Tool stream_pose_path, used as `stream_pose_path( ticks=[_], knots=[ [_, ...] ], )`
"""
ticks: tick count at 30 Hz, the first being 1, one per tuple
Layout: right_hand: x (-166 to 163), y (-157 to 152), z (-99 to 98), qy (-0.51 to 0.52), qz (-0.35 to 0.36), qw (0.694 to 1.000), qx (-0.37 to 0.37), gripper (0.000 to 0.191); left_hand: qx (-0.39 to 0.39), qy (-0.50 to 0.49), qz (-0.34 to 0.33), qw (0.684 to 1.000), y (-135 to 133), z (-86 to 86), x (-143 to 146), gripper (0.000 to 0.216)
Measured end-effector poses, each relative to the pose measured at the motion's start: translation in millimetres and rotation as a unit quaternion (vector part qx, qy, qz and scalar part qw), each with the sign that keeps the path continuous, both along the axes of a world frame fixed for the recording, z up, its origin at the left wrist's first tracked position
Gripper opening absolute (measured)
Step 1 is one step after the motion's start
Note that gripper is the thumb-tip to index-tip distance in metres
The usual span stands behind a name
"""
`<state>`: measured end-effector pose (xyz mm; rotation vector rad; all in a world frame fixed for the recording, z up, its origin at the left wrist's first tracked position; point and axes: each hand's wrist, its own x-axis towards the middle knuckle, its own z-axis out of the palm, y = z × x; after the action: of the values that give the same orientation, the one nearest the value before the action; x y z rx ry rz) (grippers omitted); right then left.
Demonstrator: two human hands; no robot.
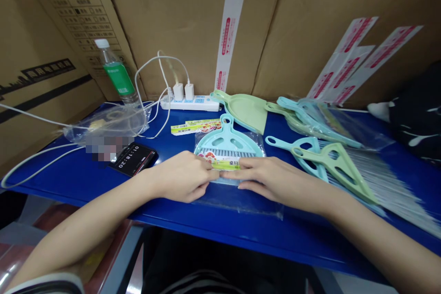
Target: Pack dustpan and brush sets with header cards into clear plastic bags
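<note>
A light blue dustpan (225, 140) with a grey-bristled brush (234, 152) lies in a clear plastic bag (241, 204) in front of me. A yellow-green and white label card (225, 161) with a flower print rests across its lower part. My left hand (188, 177) is closed at the card's left end, fingers curled. From the other side my right hand (263, 174) grips the right end, index finger stretched toward the middle. The two index fingertips nearly meet along the card's lower edge. Whether the card is inside or on top of the bag I cannot tell.
More label cards (196, 126) lie behind the bag. Green dustpans (250, 110), bagged sets (317, 119), loose brushes (339, 165) and a pile of clear bags (396, 188) fill the right. Leftward are a phone (134, 158), power strip (191, 103), cables and a bottle (117, 76). Cardboard stands behind.
</note>
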<state>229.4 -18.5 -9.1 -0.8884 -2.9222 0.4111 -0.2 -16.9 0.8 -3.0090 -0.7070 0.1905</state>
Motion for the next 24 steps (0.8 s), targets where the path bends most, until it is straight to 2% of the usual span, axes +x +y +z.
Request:
stream_pose_path(
  ticks=[14, 24],
  knots=[
    [-0.9, -3.6, -1.8, 0.000, 0.001, 0.998, 0.069, 0.041, 0.032, 0.028, 0.023, 0.999, -0.8, -0.4, 1.6, 0.011],
    [-3.5, -4.2, -4.6, 0.037, 0.009, 0.998, 0.051, 0.043, 0.037, 0.026, 0.021, 0.999, -1.0, -2.4, 3.1, 0.009]
  ],
)
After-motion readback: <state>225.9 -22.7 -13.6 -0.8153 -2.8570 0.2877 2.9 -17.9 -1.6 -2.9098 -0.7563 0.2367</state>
